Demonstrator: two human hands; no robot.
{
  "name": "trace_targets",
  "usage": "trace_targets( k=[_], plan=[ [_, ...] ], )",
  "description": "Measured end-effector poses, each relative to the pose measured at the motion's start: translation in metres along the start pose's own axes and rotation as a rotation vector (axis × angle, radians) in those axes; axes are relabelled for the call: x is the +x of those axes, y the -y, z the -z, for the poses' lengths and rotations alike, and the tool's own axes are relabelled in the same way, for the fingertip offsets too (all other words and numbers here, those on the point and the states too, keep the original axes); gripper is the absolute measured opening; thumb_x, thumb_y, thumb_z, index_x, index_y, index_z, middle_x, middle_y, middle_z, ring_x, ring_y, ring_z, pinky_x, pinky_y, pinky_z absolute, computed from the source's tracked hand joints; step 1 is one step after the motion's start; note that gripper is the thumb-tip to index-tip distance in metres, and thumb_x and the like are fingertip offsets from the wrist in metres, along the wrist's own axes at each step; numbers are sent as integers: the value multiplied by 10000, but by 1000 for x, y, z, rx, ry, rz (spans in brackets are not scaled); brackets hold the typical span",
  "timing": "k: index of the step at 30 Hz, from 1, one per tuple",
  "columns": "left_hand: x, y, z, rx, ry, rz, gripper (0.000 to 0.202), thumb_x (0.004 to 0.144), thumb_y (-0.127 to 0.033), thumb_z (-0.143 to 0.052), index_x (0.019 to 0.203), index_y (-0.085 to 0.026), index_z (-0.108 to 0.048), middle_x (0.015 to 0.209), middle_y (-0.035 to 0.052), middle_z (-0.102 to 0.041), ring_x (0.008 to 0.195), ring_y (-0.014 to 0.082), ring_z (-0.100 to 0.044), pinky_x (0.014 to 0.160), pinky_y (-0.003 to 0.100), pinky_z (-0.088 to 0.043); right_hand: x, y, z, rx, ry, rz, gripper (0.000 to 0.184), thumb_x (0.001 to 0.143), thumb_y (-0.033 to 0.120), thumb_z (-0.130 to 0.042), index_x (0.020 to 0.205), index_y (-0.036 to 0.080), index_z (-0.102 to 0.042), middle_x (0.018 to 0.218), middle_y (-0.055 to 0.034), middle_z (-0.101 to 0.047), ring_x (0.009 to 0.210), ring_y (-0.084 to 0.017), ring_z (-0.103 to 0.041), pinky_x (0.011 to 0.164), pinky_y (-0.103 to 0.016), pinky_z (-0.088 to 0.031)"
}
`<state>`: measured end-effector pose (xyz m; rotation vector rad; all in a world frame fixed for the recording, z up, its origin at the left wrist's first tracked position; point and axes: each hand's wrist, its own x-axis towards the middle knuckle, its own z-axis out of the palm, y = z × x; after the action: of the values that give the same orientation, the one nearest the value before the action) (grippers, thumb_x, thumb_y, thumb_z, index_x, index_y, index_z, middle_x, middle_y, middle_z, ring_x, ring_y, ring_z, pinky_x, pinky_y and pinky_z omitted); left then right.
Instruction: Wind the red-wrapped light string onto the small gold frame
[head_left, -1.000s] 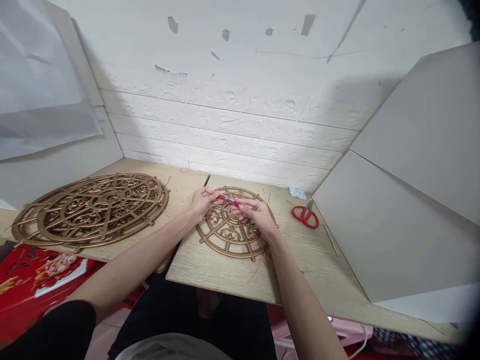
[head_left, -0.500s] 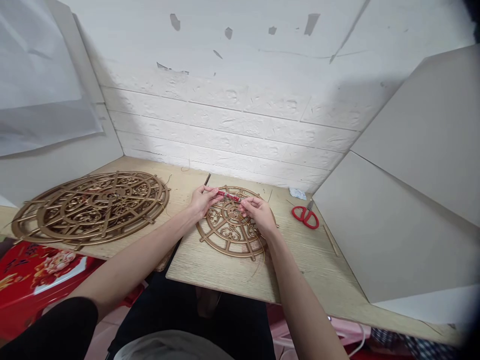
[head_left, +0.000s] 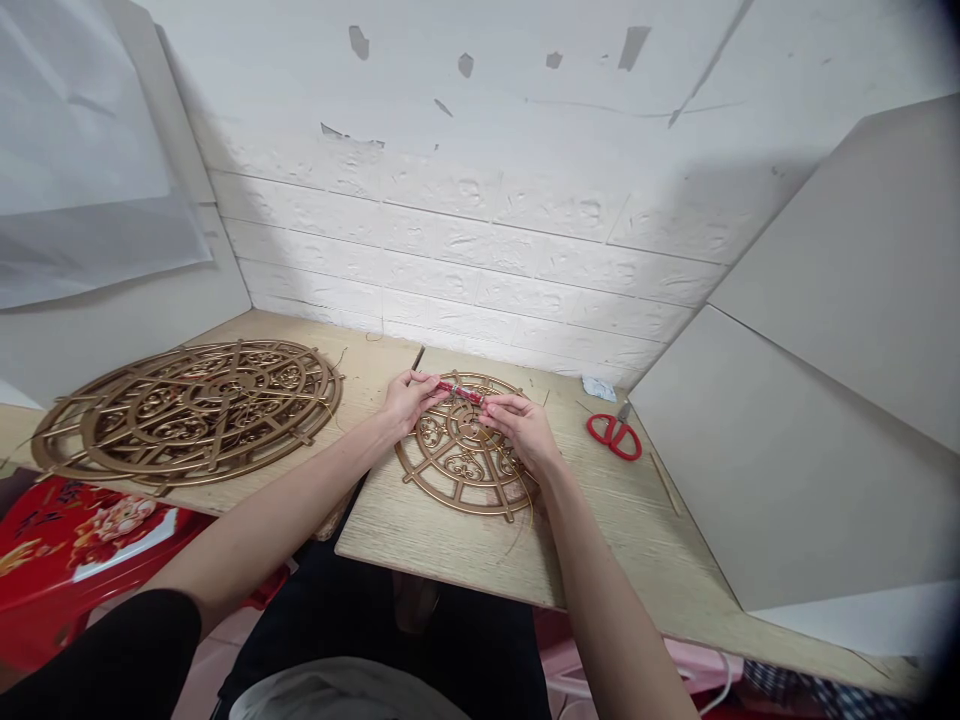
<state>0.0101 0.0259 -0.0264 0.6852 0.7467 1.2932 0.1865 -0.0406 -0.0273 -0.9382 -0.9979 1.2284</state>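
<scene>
1. White brick-patterned wall panels back a pale wooden tabletop (head_left: 450, 545), seen from the head camera of a seated person working with bare hands.
2. The left hand (head_left: 409, 398) pinches the left end of a slim red piece (head_left: 459, 391) between thumb and fingertips. The right hand (head_left: 521, 428) grips the right end the same way, fingers curled in.
3. The red piece is held just above the far rim of a small gold openwork disc (head_left: 461, 460), at the disc's 12 o'clock. Its long axis runs almost level across the view, from 9 o'clock to 3 o'clock, with the right end dipping slightly toward the person. It is too small to tell what kind of item it is.
4. The small disc lies flat on the tabletop, its 3 o'clock side under the right hand. A thin gold wire (head_left: 529, 495) trails from beneath that hand past the disc's 4 o'clock edge.
5. A stack of larger gold openwork discs (head_left: 187, 405) lies at 9 o'clock of the small disc, well apart from both hands.
6. Red-handled scissors (head_left: 613, 437) lie near the small disc at its 3 o'clock, blades pointing toward the wall. A white scrap (head_left: 598, 388) lies just beyond them.
7. Grey boards (head_left: 810, 420) lean at the right of the tabletop, and a red printed box (head_left: 82, 530) shows below the table edge at 8 o'clock.
</scene>
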Motion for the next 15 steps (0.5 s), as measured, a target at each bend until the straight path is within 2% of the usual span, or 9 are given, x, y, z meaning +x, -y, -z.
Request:
trace_targets(
  k=[15],
  plan=[
    [-1,1,0,39,16,-15,225,694,5,-657,658,-122,-474,726,59,-660,685,142,-672,793,356,-555,2,-3,2,-109,-54,15,276,545,287,-809,757,156,-689,704,-10,-658,560,-97,-598,615,-256,-549]
  ],
)
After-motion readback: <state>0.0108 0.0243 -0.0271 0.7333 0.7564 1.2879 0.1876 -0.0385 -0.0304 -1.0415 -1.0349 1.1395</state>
